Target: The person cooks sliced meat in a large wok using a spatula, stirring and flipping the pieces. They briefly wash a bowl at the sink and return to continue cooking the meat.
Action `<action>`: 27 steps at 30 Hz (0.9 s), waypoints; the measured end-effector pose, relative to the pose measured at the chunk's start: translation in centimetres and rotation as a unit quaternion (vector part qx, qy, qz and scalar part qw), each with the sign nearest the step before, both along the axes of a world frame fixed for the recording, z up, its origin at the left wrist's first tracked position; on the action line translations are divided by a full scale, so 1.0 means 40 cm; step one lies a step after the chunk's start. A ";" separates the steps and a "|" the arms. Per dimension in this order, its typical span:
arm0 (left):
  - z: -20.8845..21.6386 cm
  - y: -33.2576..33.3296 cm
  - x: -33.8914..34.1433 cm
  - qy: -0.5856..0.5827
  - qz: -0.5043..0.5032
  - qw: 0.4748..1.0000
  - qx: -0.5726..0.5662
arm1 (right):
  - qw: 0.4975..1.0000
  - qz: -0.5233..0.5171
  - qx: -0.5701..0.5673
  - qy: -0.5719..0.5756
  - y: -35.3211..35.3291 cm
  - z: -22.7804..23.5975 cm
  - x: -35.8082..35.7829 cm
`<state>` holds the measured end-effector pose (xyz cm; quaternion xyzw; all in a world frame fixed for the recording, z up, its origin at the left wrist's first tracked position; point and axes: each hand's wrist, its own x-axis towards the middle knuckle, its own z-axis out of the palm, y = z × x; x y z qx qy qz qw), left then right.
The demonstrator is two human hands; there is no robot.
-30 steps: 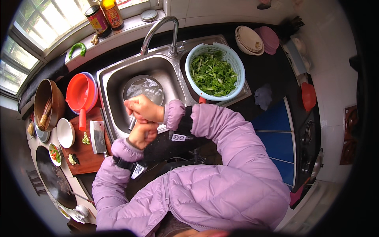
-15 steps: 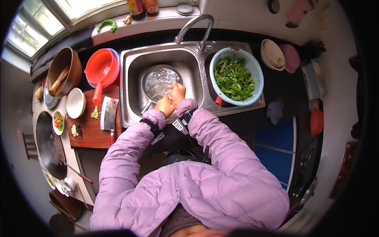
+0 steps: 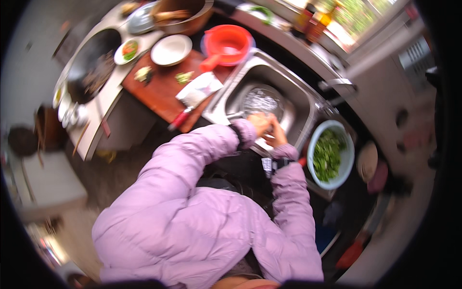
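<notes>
My left hand point(image 3: 259, 123) and my right hand point(image 3: 276, 136) meet over the near edge of the steel sink point(image 3: 301, 86). Both look closed, fingers drawn in against each other; motion blur hides anything held between them. Just beyond them a round metal pan point(image 3: 261, 98) with water in it sits in the basin. Its short handle point(image 3: 236, 115) points toward my left sleeve, apart from my fingers. To the right, a light blue basket point(image 3: 350, 166) of chopped green leaves point(image 3: 329, 154) stands over the sink's other side.
Left of the sink a cleaver point(image 3: 199, 90) lies on a wooden board point(image 3: 159, 98) beside chopped bits and a white bowl point(image 3: 171, 50). A red dipper point(image 3: 228, 43) stands behind. Farther left is a wok point(image 3: 79, 72). The faucet point(image 3: 339, 84) rises behind the sink.
The view has swung round, so the sink and counter appear tilted and blurred. My hands stay together over the sink. The pan and basket keep their places.
</notes>
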<state>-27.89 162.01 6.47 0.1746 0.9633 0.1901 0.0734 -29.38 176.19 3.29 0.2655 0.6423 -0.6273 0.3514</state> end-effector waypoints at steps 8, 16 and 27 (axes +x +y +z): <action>-0.002 -0.063 0.013 -0.174 0.172 0.911 0.332 | 0.970 -0.015 -0.216 0.115 0.000 0.073 -0.008; 0.006 -0.155 0.035 -0.289 0.329 0.712 0.548 | 0.960 0.090 0.001 0.266 0.058 0.234 0.002; 0.098 -0.073 0.034 -0.141 0.218 0.740 0.620 | 0.741 -0.048 0.392 0.543 0.115 0.199 0.021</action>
